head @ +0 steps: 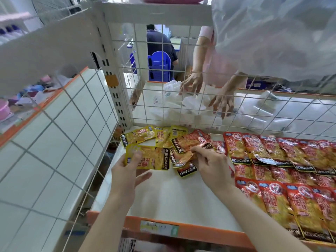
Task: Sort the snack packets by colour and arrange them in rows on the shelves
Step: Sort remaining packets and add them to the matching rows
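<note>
Yellow packet [152,159], left hand [125,177]; red packet [183,158], right hand [212,164]; three red rows [291,200]

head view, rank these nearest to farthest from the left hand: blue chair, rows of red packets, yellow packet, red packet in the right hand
1. yellow packet: held in the left hand itself.
2. red packet: just to its right, pinched by the right hand.
3. rows of red packets: farther along, on the right side.
4. blue chair: farthest, up at the back.
</note>
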